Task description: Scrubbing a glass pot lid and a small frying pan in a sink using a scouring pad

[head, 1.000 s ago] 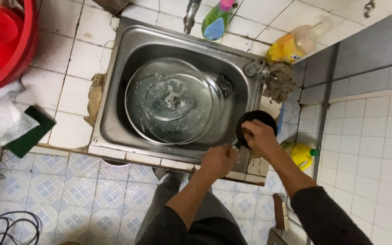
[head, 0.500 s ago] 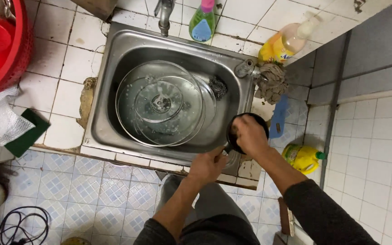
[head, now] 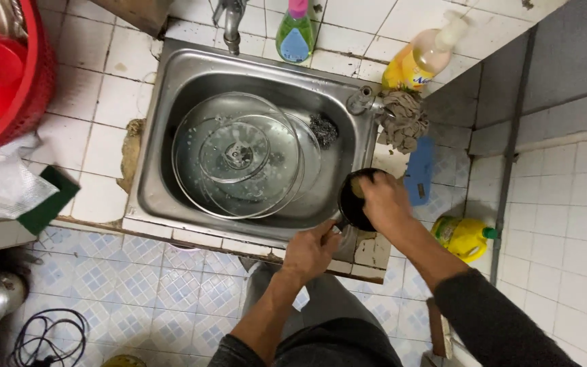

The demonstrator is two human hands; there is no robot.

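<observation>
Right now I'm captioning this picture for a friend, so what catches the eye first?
The steel sink with stacked glass lids fills the middle. At its right rim, the left hand holds a small black pot by the handle, while the right hand reaches inside it. A red basket sits upper left.

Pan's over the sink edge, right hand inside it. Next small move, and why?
Probably keep rubbing round the inside: the right hand presses a pad into the small black pan while the left hand grips its handle, steadying it over the sink rim.
</observation>
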